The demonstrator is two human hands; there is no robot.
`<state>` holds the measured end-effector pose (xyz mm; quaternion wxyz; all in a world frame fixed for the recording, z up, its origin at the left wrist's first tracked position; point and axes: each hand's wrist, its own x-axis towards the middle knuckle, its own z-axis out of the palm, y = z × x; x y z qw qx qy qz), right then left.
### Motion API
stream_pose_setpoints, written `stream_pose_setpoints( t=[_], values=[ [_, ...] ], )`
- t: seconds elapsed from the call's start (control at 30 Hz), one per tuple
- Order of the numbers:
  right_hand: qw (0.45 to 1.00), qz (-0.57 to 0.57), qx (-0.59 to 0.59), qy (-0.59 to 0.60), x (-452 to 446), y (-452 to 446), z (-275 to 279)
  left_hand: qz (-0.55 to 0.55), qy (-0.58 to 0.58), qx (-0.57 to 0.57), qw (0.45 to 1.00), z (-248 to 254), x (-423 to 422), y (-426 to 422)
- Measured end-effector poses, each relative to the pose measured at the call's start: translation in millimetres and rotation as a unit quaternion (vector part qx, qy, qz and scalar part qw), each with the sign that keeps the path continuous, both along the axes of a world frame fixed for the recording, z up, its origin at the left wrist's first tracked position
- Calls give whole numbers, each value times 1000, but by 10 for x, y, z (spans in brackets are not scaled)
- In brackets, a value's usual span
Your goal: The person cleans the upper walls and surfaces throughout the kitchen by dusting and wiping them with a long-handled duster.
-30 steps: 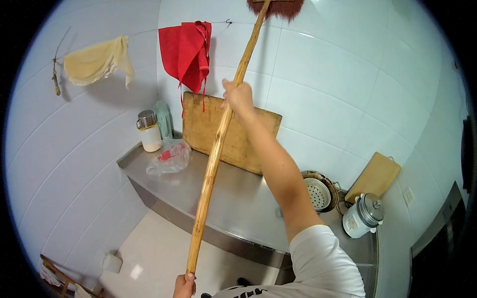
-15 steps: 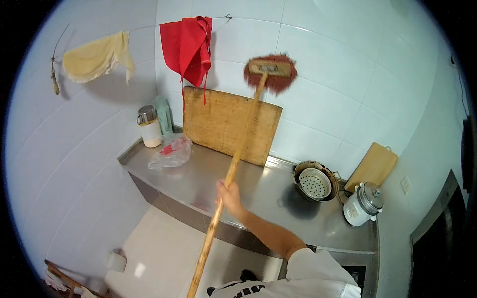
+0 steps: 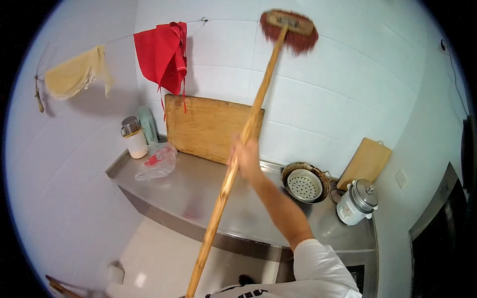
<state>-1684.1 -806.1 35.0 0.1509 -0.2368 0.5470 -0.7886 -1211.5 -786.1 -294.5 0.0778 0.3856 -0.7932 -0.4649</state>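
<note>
My right hand (image 3: 246,155) is wrapped round the wooden handle of a long-handled brush (image 3: 214,223). At the top end, the wooden brush head (image 3: 289,22) with reddish-brown bristles is in front of the tiled wall, high up; I cannot tell whether it touches the tiles. The handle slants down to the bottom of the view, passing in front of a large wooden board (image 3: 203,126) that leans on the wall. My left hand is out of view.
A steel counter (image 3: 198,184) holds a thermos (image 3: 135,141), a plastic bag (image 3: 159,164), a pan with a perforated steamer (image 3: 304,185), a rice cooker (image 3: 355,203) and a cutting board (image 3: 365,161). A red apron (image 3: 161,54) and yellow cloth (image 3: 74,72) hang from a line.
The brush head has moved up and to the right along the wall. My right hand has risen with the handle, and the camera view has shifted a little to the right.
</note>
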Motion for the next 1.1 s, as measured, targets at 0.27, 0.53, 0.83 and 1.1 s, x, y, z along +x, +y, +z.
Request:
stream_pose_setpoints(
  t=[0.27, 0.53, 0.83, 1.1],
  values=[
    [977, -22, -77, 199, -949, -187, 1919, 4, 249, 28, 968, 1695, -1749, 190],
    [948, -68, -54, 306, -1021, 128, 1862, 35, 136, 80, 987, 1752, -1534, 225],
    [952, -137, -98, 258, -1436, 1358, 1740, -83, 161, 85, 980, 1769, -2024, 373],
    [938, -279, -130, 157, -1738, 2480, 1607, -222, 105, -144, 959, 1961, -3077, 484]
  ],
)
